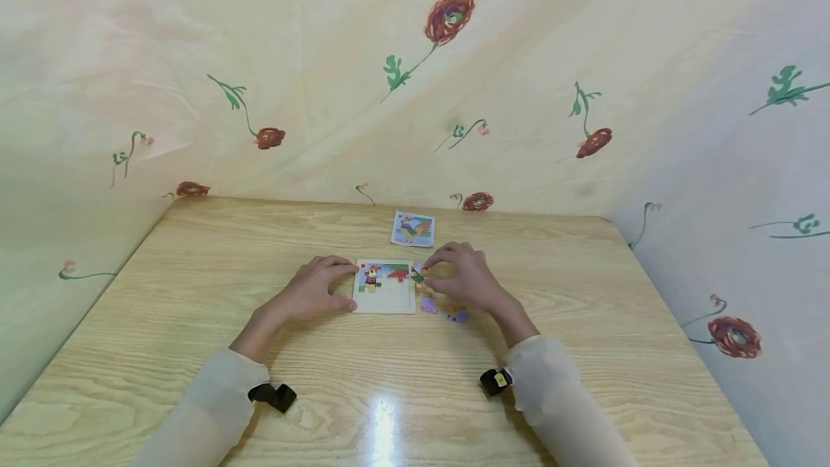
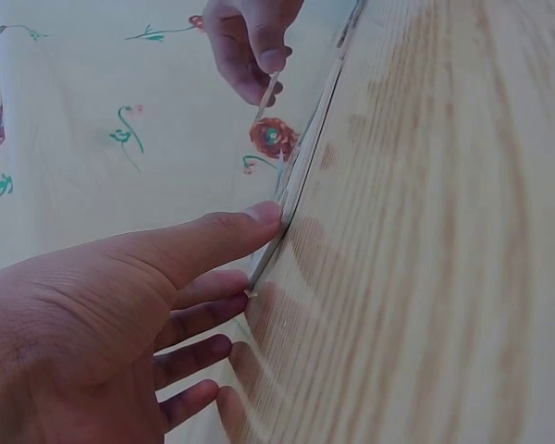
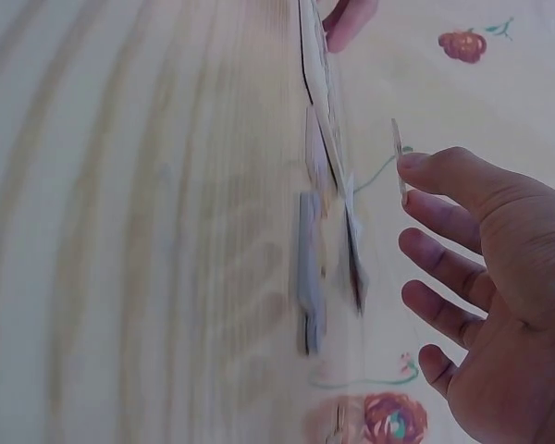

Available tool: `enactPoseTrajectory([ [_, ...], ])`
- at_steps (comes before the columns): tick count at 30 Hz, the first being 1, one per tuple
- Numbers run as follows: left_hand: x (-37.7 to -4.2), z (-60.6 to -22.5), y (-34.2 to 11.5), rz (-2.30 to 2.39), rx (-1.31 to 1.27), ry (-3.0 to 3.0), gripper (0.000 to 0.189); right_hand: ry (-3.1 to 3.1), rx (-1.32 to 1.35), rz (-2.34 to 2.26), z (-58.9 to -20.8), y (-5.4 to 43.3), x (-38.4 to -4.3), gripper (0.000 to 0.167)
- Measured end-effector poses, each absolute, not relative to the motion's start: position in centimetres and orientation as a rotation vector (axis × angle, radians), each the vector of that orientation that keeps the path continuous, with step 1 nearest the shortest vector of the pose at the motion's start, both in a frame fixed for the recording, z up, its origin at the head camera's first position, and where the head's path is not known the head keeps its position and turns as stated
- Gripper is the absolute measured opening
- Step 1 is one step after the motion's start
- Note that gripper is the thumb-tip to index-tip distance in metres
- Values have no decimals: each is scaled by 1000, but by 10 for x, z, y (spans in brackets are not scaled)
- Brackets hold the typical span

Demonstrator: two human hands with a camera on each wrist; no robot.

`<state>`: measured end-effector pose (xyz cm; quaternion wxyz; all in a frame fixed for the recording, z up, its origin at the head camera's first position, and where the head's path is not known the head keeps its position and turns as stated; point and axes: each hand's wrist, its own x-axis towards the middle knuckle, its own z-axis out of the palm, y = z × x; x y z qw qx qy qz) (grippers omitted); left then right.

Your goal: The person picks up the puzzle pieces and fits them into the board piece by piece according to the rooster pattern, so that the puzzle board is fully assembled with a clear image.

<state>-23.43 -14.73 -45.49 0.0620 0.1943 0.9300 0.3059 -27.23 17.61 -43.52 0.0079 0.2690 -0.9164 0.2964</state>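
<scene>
A white-framed puzzle tray (image 1: 382, 310) lies on the table, its picture partly filled along the top and left. My left hand (image 1: 314, 288) holds its left side, thumb at the near corner and index finger at the far one. In the left wrist view the thumb and fingertips meet the tray's thin edge (image 2: 276, 242). Over by the tray's right edge, my right hand (image 1: 465, 278) pinches a puzzle piece (image 1: 418, 276) between thumb and index finger. The right wrist view shows that piece (image 3: 397, 139) edge-on, raised above the table, with the other fingers loosely bent.
Loose puzzle pieces lie right of the tray, one purple piece (image 1: 429, 305) and another purple-and-orange piece (image 1: 457, 315). Behind the tray is a picture card (image 1: 413, 229) with a bird on it. A flowered cloth (image 1: 337, 92) hangs beyond the wooden table (image 1: 337, 380).
</scene>
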Motion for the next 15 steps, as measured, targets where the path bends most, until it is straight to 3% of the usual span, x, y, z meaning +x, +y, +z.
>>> enactPoseTrajectory([
  [15, -234, -456, -148, 919, 610, 2814, 66, -2918, 920, 891, -436, 145, -275, 15],
])
